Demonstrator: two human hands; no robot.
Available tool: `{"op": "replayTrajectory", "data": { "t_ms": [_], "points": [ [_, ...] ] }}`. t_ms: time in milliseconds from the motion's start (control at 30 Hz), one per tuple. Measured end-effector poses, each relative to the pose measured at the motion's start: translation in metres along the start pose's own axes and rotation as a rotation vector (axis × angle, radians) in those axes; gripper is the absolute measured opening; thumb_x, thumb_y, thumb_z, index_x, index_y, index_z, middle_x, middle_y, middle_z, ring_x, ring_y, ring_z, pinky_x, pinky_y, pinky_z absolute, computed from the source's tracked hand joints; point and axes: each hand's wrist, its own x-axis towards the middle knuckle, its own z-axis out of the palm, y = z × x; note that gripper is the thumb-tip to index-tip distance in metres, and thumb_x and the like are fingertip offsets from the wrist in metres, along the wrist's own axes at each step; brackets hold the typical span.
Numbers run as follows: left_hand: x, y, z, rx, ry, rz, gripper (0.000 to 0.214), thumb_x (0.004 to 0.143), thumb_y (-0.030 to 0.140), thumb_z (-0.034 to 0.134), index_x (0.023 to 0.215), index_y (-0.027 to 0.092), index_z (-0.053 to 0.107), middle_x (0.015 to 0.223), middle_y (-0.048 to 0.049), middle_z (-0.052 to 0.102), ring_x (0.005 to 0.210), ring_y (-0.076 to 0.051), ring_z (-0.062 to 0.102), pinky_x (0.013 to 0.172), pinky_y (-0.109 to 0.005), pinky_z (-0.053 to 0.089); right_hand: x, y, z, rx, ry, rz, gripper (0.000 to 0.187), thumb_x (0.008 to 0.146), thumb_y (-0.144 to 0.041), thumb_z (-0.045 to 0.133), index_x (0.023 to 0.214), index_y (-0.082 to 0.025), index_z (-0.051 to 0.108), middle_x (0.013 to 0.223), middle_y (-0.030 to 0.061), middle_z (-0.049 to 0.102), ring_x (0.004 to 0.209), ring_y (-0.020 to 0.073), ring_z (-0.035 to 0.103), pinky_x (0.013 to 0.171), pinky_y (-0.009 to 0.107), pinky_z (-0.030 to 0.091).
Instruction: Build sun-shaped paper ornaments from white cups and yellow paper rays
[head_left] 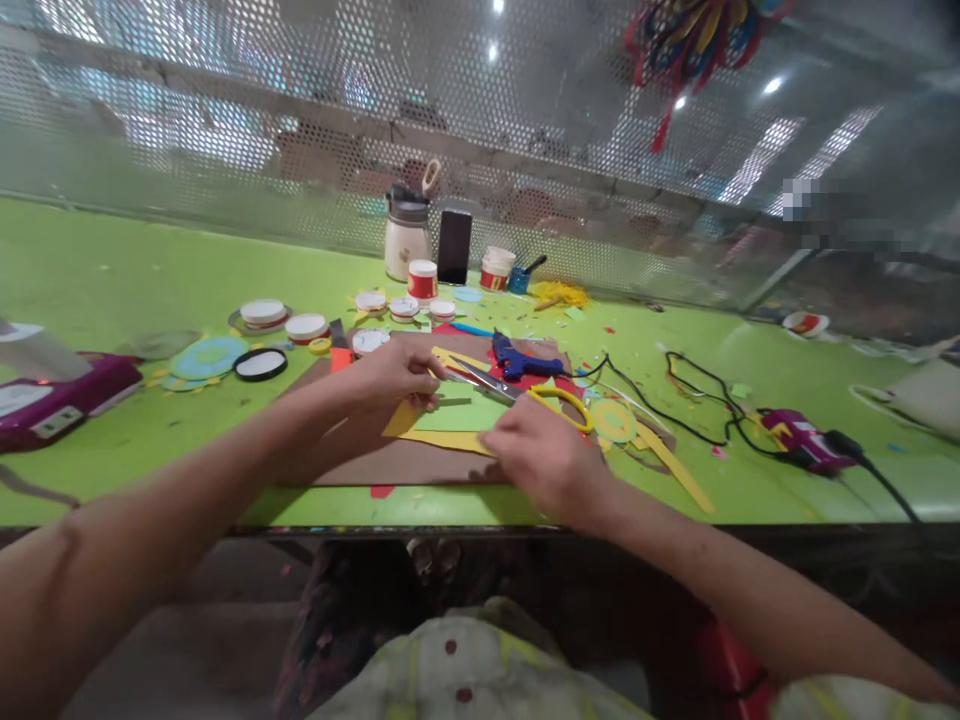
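Note:
Scissors (504,385) with yellow handles lie across light green paper (457,412), their blades pointing toward my left hand. My left hand (401,375) is closed in a pinch beside the blade tips; what its fingertips hold is too small to make out. Close below the visible handle loop, my right hand (551,460) is closed, its fingertips at the edge of yellow paper (450,440). Whether it grips the paper or a hidden part of the scissors I cannot tell. Brown cardboard (420,468) lies under the papers. Behind the scissors rests a blue glue gun (517,358).
Black cable (637,400) runs right to a purple power box (806,440). Blue paper discs (206,358), a black-rimmed disc (260,364) and white lids (307,327) lie left. A jug (407,240), a phone (454,247) and tubs (497,270) stand behind, before a perforated panel (525,130).

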Motion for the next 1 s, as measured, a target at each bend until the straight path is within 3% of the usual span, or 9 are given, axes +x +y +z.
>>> {"op": "replayTrajectory", "data": {
  "t_ms": [67,133,433,567,867,1000],
  "points": [
    [-0.002,-0.003,0.002,-0.008,0.056,0.033,0.016,0.066,0.022,0.075,0.078,0.014,0.068,0.054,-0.0039,0.069,0.051,-0.017,0.066,0.047,-0.024,0.049,-0.01,-0.018,0.008,-0.186,-0.12,-0.224,0.027,0.095,-0.012,0.039,0.09,-0.012,0.066,0.081,0.009,0.058,0.078,0.0196,0.044,0.07,0.034,0.038],
    [-0.003,-0.004,0.006,-0.015,0.106,0.073,0.016,0.07,0.023,0.072,0.082,0.014,0.067,0.058,-0.0039,0.07,0.055,-0.016,0.067,0.051,-0.024,0.05,-0.014,-0.029,0.015,-0.319,-0.189,-0.309,0.025,0.094,-0.011,0.04,0.087,-0.011,0.064,0.079,0.0093,0.056,0.078,0.021,0.043,0.067,0.035,0.035],
    [-0.017,0.007,0.0,0.075,0.31,0.188,0.017,0.076,0.025,0.066,0.089,0.014,0.068,0.071,-0.0053,0.072,0.069,-0.017,0.069,0.058,-0.023,0.052,0.001,-0.063,0.006,-0.63,-0.502,-0.323,0.013,0.084,-0.01,0.052,0.077,-0.011,0.062,0.074,0.0111,0.055,0.07,0.0241,0.048,0.054,0.035,0.029],
    [-0.025,0.011,-0.003,0.119,0.36,0.185,0.014,0.081,0.023,0.061,0.088,0.013,0.068,0.068,-0.0066,0.072,0.064,-0.017,0.068,0.052,-0.023,0.051,0.007,-0.069,0.004,-0.704,-0.6,-0.289,0.014,0.081,-0.006,0.052,0.075,-0.01,0.064,0.071,0.0115,0.055,0.066,0.0238,0.05,0.049,0.033,0.027],
    [-0.025,0.008,0.005,0.241,0.276,0.266,0.015,0.08,0.018,0.059,0.088,0.012,0.07,0.063,-0.0033,0.068,0.058,-0.013,0.063,0.054,-0.022,0.049,0.014,-0.069,0.019,-0.739,-0.622,-0.106,0.015,0.082,-0.004,0.05,0.083,-0.007,0.065,0.075,0.0129,0.058,0.071,0.0263,0.054,0.052,0.034,0.034],
    [-0.025,0.006,0.006,0.273,0.242,0.302,0.014,0.08,0.018,0.058,0.086,0.012,0.069,0.062,-0.0028,0.066,0.058,-0.013,0.062,0.054,-0.023,0.047,0.009,-0.068,0.009,-0.682,-0.565,-0.085,0.012,0.087,-0.015,0.056,0.081,-0.011,0.065,0.076,0.0117,0.06,0.075,0.0262,0.055,0.058,0.035,0.038]
  ]
}}
